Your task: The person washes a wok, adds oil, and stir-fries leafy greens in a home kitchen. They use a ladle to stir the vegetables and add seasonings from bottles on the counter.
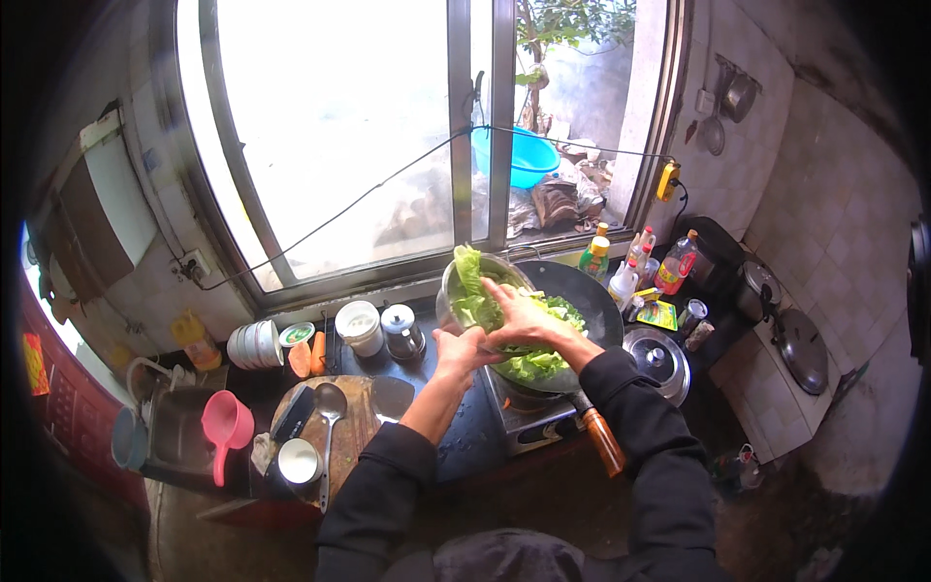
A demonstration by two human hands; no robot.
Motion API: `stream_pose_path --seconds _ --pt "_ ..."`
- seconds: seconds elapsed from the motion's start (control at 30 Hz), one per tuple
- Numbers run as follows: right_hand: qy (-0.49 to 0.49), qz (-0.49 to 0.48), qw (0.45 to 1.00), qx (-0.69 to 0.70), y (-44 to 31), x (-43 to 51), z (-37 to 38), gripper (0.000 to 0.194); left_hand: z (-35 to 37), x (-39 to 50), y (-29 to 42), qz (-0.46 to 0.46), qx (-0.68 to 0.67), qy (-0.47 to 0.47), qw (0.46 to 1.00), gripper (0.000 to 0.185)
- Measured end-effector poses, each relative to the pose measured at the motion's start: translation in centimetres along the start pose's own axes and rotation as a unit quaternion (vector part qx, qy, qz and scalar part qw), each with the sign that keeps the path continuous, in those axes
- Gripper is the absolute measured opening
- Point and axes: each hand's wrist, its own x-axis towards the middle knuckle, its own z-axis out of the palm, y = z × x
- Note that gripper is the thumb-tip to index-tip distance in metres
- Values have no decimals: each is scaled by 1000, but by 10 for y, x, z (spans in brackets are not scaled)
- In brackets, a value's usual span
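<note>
My left hand [458, 353] grips the near rim of a tilted metal bowl [445, 295] above the wok. Leafy green lettuce [476, 291] stands up inside the bowl. Against these leaves lies my right hand [527, 320], fingers spread across the bowl's mouth; whether it grasps any is hidden. Beneath is a dark wok [604, 309] with chopped greens [538, 367] in it, its wooden handle [604, 444] pointing towards me. The wok sits on a gas stove [520, 422].
Left of the stove, a round cutting board [356, 436] carries a ladle [331, 407], a cleaver [393, 399] and a white bowl [299, 460]. A pink dipper [229, 422] rests by the sink [178, 422]. To the right are a glass lid [657, 360] and several seasoning bottles [676, 262].
</note>
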Motion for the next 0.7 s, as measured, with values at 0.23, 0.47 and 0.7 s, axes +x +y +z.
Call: stream_pose_path --seconds 0.23,0.47,0.7 --pt "100 -36 990 -98 -2 -6 18 57 -2 -14 -3 4 7 -4 1000 64" --pt "243 -82 966 31 46 -1 -2 39 8 -11 -2 -28 14 2 1000 61" --pt "349 -46 935 39 71 -15 -44 41 -12 17 -9 19 38 57 997 63"
